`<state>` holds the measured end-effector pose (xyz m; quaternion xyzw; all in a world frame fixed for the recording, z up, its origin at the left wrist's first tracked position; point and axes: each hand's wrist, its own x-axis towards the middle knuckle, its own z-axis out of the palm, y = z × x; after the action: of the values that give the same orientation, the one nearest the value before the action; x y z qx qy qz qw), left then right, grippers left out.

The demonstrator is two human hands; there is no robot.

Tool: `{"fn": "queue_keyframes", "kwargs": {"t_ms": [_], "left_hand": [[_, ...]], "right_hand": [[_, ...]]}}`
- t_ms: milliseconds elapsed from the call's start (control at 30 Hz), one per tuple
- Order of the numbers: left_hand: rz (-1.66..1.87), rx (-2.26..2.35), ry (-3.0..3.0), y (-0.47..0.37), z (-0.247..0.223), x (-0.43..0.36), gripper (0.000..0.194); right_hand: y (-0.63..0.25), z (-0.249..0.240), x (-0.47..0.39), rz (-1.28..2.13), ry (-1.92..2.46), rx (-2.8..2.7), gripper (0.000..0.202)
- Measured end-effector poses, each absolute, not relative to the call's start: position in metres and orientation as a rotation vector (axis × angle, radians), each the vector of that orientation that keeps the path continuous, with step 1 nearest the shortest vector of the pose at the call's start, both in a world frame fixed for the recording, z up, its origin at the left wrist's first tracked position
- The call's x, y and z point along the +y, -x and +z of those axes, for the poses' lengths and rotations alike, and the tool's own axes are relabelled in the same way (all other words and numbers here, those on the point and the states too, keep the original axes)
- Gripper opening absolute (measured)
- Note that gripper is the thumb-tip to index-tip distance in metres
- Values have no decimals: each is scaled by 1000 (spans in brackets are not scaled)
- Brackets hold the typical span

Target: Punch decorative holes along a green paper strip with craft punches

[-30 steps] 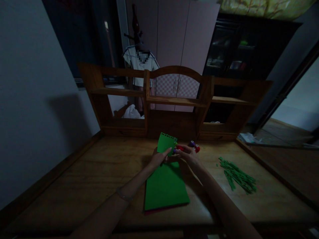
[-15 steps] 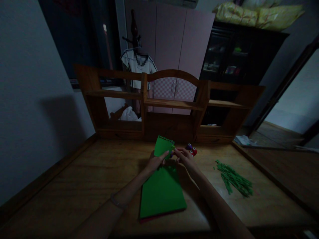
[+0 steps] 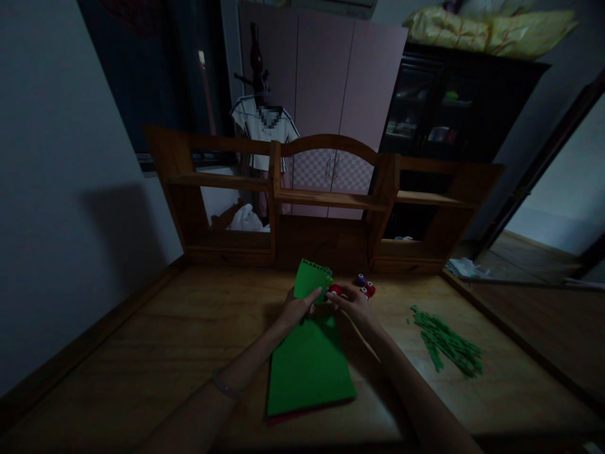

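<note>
My left hand [image 3: 299, 306] is closed on a small green card [image 3: 309, 279], its thumb lying across the front. A row of small dark notches or holes runs along the card's top edge. At the card's right edge, my right hand [image 3: 352, 304] has its fingers closed around a small red object [image 3: 335, 290], whose kind I cannot make out. Something small and yellow-green shows just above those fingers. Below both hands lies a larger stack of green sheets [image 3: 309, 372], with a red layer showing at its bottom edge.
Small purple [image 3: 361, 280] and red pieces [image 3: 370, 289] with white round spots sit beyond my right hand. Thin green strips [image 3: 447, 340] lie in a heap on the right of the wooden desk [image 3: 155, 353]. A wooden shelf unit [image 3: 331, 197] stands along the back.
My right fingers have shifted slightly down beside the card, and the red object now shows at them. My left hand still holds the card. The whole view has moved slightly.
</note>
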<state>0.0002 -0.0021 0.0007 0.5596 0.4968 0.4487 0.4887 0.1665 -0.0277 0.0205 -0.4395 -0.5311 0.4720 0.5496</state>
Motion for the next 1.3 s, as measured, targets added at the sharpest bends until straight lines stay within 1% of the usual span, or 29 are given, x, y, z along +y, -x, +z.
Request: {"fn": "queue_keyframes", "kwargs": {"t_ms": [267,500,667,900,1133,1300], "left_hand": [[1111,1205,-1375,0,6,-3,51],[1136,1199,-1364,0,6,-4,46],[1135,1204,-1378,-1,10,-7,47],[1196,1203,-1394,-3,9,-8,48],[1219,1197,-1353,-4,-2,-1,47],[1212,1208,-1383,-4,1,-3,49]], "right_hand": [[-167,16,-25,1208,985,-1184,31],[-170,10,-18,1288,970,-1027,32],[-172,9,-18,1332,936,-996,29],[-170,12,-21,1357,909,-973,28],[-170,12,-19,1327,953,-955,32],[-170,10,-20,1318,952,-1044,30]]}}
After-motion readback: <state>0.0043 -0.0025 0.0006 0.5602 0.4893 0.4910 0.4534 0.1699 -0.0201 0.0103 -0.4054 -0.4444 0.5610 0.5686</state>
